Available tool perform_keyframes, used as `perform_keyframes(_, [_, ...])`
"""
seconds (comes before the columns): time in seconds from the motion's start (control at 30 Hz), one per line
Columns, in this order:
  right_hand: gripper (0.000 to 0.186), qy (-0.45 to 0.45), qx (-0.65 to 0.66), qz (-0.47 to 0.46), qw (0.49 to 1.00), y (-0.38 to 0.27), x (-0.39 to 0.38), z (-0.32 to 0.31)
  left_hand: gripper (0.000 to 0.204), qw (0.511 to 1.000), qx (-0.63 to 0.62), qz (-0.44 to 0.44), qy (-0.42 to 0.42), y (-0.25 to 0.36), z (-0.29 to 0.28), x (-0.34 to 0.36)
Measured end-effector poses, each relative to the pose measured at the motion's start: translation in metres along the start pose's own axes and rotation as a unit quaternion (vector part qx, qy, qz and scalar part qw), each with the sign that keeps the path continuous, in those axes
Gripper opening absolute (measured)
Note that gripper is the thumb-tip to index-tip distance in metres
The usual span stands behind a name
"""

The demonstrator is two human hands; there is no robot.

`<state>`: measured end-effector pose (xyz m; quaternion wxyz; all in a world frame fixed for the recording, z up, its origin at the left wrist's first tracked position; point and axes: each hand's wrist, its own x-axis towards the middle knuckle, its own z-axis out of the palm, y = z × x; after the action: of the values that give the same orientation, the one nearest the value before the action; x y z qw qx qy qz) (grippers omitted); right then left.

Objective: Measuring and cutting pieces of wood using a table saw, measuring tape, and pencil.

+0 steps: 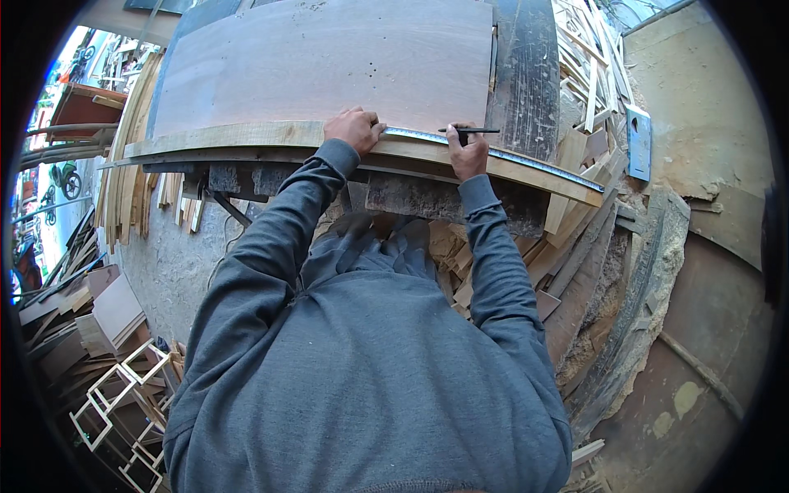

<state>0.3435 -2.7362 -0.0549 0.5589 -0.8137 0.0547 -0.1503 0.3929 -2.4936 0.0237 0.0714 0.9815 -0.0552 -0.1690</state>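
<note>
A long pale wooden board [246, 134] lies along the near edge of the workbench, running left to right in front of me. On its right part a tape measure's blade [542, 167] stretches from my left hand to the board's right end. My left hand [353, 129] is closed at the blade's left end, fingers curled on it; the tape's case is not visible. My right hand [468, 154] grips a thin black pencil [475, 130], held nearly level just above the blade. Its fingers are bent beside the tape, over the board.
A large flat plywood sheet [329, 66] covers the bench behind the board. Wood strips [588, 57] pile up at the far right, near a blue level-like tool [638, 144]. Rough timber slabs [633, 312] lie at right. Offcuts [119, 308] and light wooden frames [115, 394] crowd the left.
</note>
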Motion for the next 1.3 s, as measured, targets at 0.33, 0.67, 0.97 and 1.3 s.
perform_keyframes(0.33, [0.014, 0.009, -0.045, -0.032, 0.998, 0.003, -0.002, 0.004, 0.040, 1.000, -0.004, 0.005, -0.005, -0.002, 0.002, 0.000])
perform_keyframes(0.67, [0.012, -0.004, -0.028, -0.039, 0.999, 0.004, -0.001, 0.005, 0.039, 1.000, -0.009, 0.002, -0.006, -0.002, 0.002, 0.000])
perform_keyframes(0.97, [0.013, -0.004, -0.009, -0.044, 0.999, 0.005, -0.001, 0.006, 0.038, 1.000, -0.009, 0.004, 0.002, -0.002, 0.003, 0.000])
perform_keyframes(1.3, [0.013, -0.002, -0.030, -0.087, 0.996, 0.013, 0.001, 0.007, 0.039, 1.000, -0.010, 0.004, 0.023, -0.003, 0.007, -0.001])
